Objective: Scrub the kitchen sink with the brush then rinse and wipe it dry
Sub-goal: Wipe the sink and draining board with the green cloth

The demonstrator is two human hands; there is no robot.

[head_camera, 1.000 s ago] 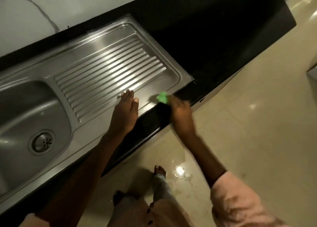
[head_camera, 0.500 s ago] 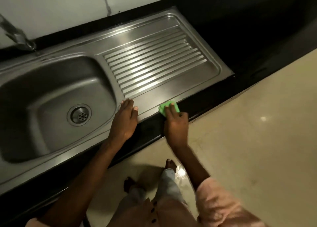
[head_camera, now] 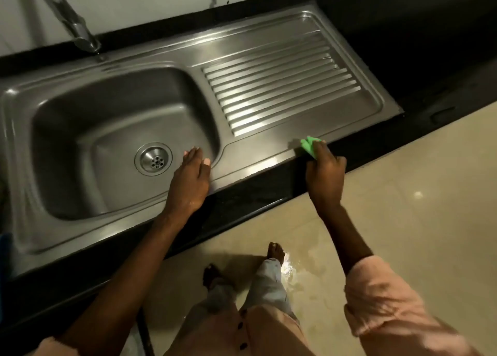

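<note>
A stainless steel sink [head_camera: 80,226] with a basin and a round drain [head_camera: 153,159] is set into a black counter. Its ribbed drainboard [head_camera: 279,92] lies to the right of the basin. My right hand [head_camera: 325,175] grips a green scrub pad [head_camera: 309,144] and presses it on the front edge of the drainboard. My left hand [head_camera: 189,183] rests flat, fingers straight, on the sink's front rim at the basin's right corner.
A metal tap spout [head_camera: 72,25] hangs over the back left of the basin. The black counter [head_camera: 403,46] runs on to the right of the sink. Below is beige tiled floor [head_camera: 416,221] with a wet patch by my feet.
The view has swung left, so the whole basin and tap now show. My right hand with the green pad stays on the drainboard's front edge; my left hand now rests nearer the basin.
</note>
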